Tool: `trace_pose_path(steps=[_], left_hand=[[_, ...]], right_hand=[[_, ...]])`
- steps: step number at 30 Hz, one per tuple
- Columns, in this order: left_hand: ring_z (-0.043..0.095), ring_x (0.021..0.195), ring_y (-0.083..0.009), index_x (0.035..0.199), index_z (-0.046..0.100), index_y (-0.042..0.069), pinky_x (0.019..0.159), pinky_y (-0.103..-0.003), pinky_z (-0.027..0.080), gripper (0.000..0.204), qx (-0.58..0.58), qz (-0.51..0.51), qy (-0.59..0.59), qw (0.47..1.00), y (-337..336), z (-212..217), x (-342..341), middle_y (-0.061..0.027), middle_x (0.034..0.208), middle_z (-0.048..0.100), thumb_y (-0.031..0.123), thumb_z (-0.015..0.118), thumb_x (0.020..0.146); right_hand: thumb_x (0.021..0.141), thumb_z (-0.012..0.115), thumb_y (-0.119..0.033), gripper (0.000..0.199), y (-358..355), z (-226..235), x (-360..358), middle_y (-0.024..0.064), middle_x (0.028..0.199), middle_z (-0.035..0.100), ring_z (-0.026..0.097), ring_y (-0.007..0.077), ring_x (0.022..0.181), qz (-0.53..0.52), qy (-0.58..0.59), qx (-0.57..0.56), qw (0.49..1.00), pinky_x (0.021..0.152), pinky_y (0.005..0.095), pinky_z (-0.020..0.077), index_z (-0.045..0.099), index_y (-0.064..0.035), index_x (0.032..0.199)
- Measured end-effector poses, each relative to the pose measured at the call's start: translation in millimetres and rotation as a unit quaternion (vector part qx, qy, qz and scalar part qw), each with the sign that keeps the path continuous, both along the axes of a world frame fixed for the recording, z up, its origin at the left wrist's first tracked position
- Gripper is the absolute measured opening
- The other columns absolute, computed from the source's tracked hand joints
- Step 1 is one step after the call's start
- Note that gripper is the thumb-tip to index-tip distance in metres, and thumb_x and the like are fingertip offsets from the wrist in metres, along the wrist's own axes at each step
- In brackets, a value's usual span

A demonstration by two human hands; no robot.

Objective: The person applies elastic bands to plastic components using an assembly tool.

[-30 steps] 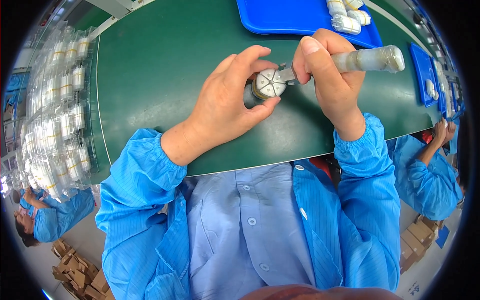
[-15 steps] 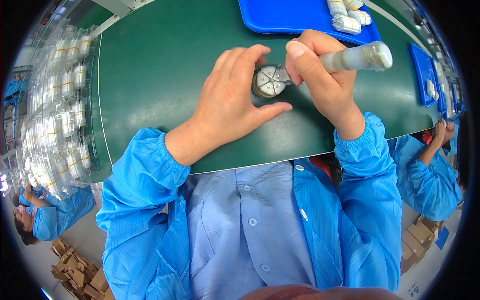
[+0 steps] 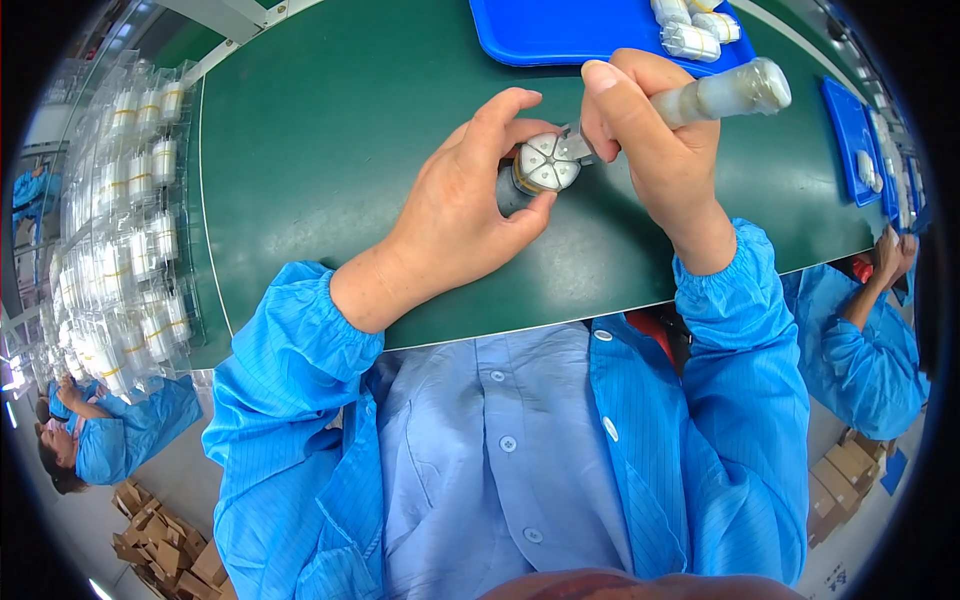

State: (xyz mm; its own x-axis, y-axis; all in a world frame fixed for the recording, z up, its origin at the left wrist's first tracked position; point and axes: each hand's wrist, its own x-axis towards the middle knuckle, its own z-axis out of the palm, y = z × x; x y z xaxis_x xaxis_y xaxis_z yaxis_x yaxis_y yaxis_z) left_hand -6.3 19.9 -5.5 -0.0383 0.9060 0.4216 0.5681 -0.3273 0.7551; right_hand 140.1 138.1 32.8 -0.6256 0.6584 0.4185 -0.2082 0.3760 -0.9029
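Note:
A round white part [image 3: 548, 165], its top divided into several wedges and a yellowish band round its side, stands on the green table. My left hand [image 3: 462, 180] curls round it from the left, thumb at its near edge and a finger at its far edge; the forefinger is raised. In my right hand [image 3: 655, 125] is a flat-bladed tool [image 3: 725, 95] with a thick, pale wrapped handle pointing right. Its metal blade meets the right rim of the part. Part of the blade is hidden behind my right fingers.
The green table [image 3: 330, 150] carries a blue tray [image 3: 560, 30] with several wrapped white rolls [image 3: 690, 42] at the far right. Clear plastic packs of white rolls [image 3: 140, 180] are heaped along the left. A second blue tray [image 3: 845, 130] lies farther right, near a co-worker's hands [image 3: 890, 255].
My left thumb and fingers have closed in from around the part onto its sides. The part sits slightly farther right in the view. The right hand still holds the tool at its rim.

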Motion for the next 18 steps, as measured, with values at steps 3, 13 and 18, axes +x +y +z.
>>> trace_pose_path(steps=[3, 13, 18], left_hand=[[0.065, 0.094, -0.0233, 0.139, 0.037, 0.005, 0.082, -0.032, 0.052, 0.08, 0.02, 0.027, 0.049, 0.998, 2, 2, 1, -0.0117, 0.11, 0.066, 0.005, 0.08, 0.072], [0.064, 0.093, -0.0199, 0.138, 0.037, 0.004, 0.083, -0.031, 0.052, 0.078, -0.005, 0.03, -0.012, 0.999, -1, 2, 5, -0.0115, 0.113, 0.066, 0.002, 0.078, 0.073], [0.066, 0.103, -0.0232, 0.139, 0.036, 0.004, 0.089, -0.033, 0.051, 0.077, -0.007, 0.01, -0.023, 1.0, -1, 2, 5, -0.0134, 0.116, 0.066, 0.002, 0.076, 0.074]], right_hand=[[0.097, 0.054, -0.011, 0.034, 0, 2, 1, 0.0018, 0.058, 0.049, 0.043, 0.0077, 0.052, 0.006, -0.051, 0.036, 0.998, 0.049, 0.0262, 0.0337, 0.049, -0.0055, 0.064], [0.098, 0.05, -0.013, 0.035, 0, 8, 4, 0.0044, 0.055, 0.047, 0.039, 0.0096, 0.049, -0.01, 0.058, 0.0, 0.998, 0.047, 0.027, 0.0309, 0.043, -0.006, 0.064], [0.095, 0.06, -0.012, 0.038, -1, 3, -1, -0.0043, 0.054, 0.044, 0.039, 0.0031, 0.051, -0.01, 0.034, 0.003, 0.999, 0.045, 0.0246, 0.0284, 0.049, -0.0064, 0.06]])
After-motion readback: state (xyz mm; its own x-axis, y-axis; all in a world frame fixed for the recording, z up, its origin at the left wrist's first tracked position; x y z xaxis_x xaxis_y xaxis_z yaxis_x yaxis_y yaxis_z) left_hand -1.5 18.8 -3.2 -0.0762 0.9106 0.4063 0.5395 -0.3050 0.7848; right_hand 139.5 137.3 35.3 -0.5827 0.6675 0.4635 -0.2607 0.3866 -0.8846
